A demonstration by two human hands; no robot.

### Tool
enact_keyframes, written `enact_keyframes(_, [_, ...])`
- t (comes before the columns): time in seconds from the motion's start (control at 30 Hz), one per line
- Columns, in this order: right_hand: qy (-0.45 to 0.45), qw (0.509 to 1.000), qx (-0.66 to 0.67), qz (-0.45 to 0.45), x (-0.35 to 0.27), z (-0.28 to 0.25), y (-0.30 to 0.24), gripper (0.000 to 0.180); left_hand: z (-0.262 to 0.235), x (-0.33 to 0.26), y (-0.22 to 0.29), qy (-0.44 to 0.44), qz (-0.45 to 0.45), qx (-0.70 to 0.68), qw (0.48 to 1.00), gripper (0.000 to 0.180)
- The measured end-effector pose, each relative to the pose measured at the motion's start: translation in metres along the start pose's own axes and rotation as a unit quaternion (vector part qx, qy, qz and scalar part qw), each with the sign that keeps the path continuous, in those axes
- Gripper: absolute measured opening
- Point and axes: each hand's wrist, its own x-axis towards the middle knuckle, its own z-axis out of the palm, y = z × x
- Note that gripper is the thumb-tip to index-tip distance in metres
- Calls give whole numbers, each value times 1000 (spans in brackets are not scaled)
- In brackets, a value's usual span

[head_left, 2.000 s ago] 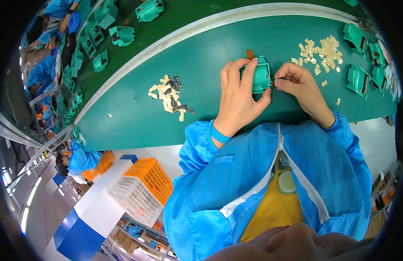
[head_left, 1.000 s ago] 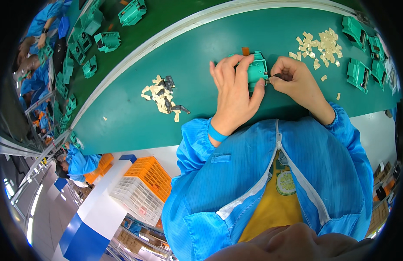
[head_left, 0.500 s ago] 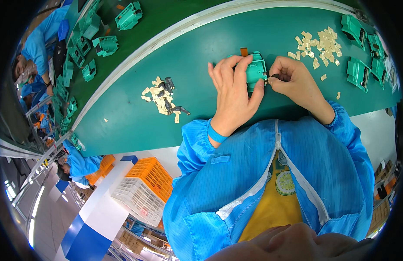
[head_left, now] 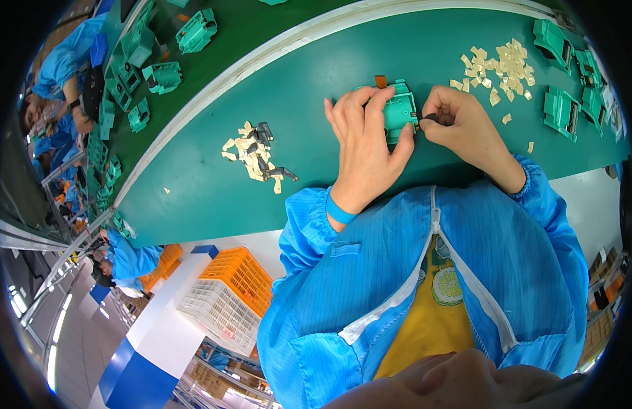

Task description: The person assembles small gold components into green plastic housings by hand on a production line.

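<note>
A teal plastic housing (head_left: 400,109) lies on the green tabletop, with an orange-brown flat tab (head_left: 380,81) sticking out at its far edge. My left hand (head_left: 367,129) holds it, fingers over its left side and thumb at the near edge. At the housing's right edge, my right hand (head_left: 459,123) pinches a small black part (head_left: 432,118), mostly covered by the fingers. To the left sits a pile of black connector-like pieces (head_left: 264,136) mixed with cream paper-like bits (head_left: 245,145).
Cream pieces (head_left: 510,65) lie heaped at the far right, beside several teal housings (head_left: 561,114). Beyond the table's pale rim (head_left: 261,58), a green belt carries more housings (head_left: 196,31). Co-workers in blue (head_left: 67,58) are at the left. Orange and white crates (head_left: 237,276) stand below the table edge.
Both hands stay almost in place at the housing, with only a slight shift of the right fingers. Housings on the belt have moved a little, and a co-worker's arm at left has moved.
</note>
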Motion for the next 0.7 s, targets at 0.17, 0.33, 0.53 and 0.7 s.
enact_keyframes(0.17, [-17, 998, 52, -14, 1, -3, 4, 11, -1, 1, -1, 1, -1, -1, 1000, 59])
enact_keyframes(0.33, [-23, 998, 49, -16, 2, -1, 4, 10, -2, 0, 0, -2, -1, -9, 1000, 57])
enact_keyframes(0.53, [-14, 999, 27, -13, 3, 1, 2, 11, -2, 1, 0, -3, -1, -10, 1000, 58])
enact_keyframes(0.7, [-8, 1000, 17, -7, 2, 2, -1, 11, -2, 1, 0, -4, -2, -6, 1000, 59])
